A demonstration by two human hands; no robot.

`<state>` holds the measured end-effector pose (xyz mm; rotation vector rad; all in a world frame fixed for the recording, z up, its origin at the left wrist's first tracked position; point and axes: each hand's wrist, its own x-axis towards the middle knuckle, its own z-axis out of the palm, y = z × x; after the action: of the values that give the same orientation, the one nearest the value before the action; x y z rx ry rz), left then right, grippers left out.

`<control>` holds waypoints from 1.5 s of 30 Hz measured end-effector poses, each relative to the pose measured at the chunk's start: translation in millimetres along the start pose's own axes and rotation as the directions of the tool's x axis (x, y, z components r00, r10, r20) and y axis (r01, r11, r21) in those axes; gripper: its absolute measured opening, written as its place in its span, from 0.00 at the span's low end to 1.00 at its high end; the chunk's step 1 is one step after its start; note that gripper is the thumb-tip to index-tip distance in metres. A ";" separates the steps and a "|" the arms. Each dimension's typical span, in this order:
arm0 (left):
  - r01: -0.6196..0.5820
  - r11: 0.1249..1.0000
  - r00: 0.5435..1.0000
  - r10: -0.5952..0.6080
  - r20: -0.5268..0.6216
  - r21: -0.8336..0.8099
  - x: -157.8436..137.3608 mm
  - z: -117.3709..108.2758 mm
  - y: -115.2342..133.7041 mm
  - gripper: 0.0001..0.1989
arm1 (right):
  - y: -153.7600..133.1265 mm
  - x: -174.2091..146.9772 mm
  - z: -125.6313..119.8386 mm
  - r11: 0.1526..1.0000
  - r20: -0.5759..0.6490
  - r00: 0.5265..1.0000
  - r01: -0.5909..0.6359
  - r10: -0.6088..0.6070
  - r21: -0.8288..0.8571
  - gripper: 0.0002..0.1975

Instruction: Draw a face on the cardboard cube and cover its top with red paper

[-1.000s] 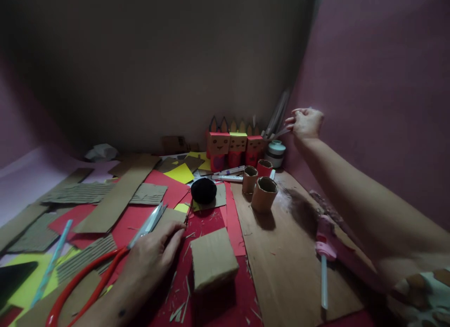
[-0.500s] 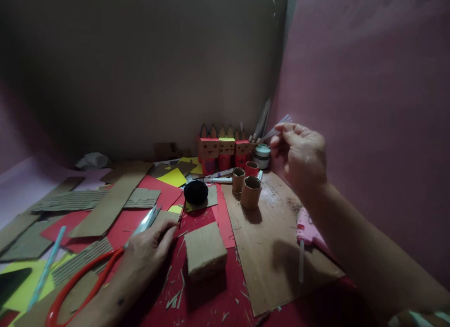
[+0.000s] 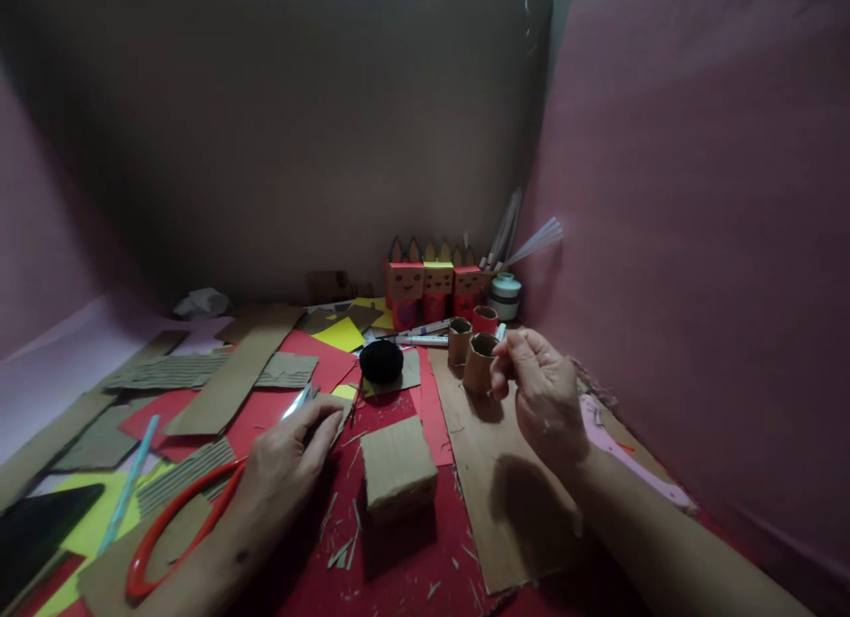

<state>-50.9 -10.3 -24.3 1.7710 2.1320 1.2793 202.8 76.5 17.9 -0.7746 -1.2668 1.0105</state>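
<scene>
scissors (image 3: 199, 511) under l hand (image 3: 289, 458)

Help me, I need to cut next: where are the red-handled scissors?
In the head view, the red-handled scissors lie at lower left on the cardboard scraps, under the left hand.

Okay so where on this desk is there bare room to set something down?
The brown board is bare between the cardboard block and the right hand. A pale strip at far left is open too. It is crowded around the left hand: scissors, cardboard strips, paper scraps.
</scene>
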 end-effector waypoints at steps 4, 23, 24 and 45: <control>-0.007 1.000 1.000 0.007 0.011 0.009 24.6 -28.6 40.8 0.19 | 16.6 -12.0 -7.4 0.975 0.114 0.987 0.134 -0.115 -0.177 0.23; -0.473 0.727 0.721 -0.005 0.693 0.498 215.6 84.7 28.9 0.14 | 40.1 -30.2 -1.3 0.626 0.413 0.760 0.649 -0.502 -0.432 0.17; -0.484 0.711 0.708 -0.023 0.706 0.509 218.4 86.8 29.9 0.14 | 40.2 -30.1 -0.4 0.633 0.415 0.762 0.646 -0.497 -0.426 0.18; -0.453 0.592 0.790 -0.079 0.608 0.666 206.0 71.2 60.7 0.12 | 44.4 -29.7 0.3 0.649 0.431 0.781 0.619 -0.451 -0.442 0.22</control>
<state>-31.8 200.6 55.5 2.3085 2.2419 -0.4077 194.5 66.2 -33.9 -0.6215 -1.9570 0.2274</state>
